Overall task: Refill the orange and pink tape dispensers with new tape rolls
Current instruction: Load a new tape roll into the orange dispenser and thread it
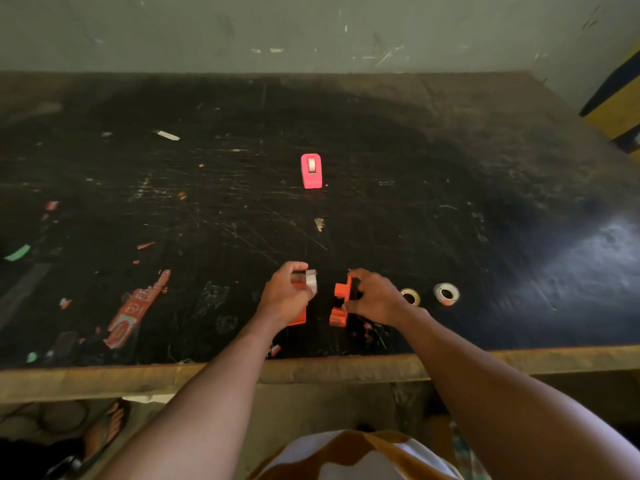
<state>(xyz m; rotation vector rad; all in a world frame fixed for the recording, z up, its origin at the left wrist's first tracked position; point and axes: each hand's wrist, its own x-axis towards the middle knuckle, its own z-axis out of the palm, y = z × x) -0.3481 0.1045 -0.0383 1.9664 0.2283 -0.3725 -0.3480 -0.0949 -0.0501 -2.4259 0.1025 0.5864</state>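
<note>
- Scratched black worktable point(214, 216): pink plastic tape dispenser point(311, 170) at 12 o'clock.
- Left hand point(284, 296): grasping clear tape roll point(311, 281).
- Right hand point(375, 296): gripping orange dispenser half point(342, 291); best seat the roll squarely before closing.

One head-worn wide-angle view looks forward and steeply down over the counter point(346, 116), close above both hands, facing what seems a wall.
</note>
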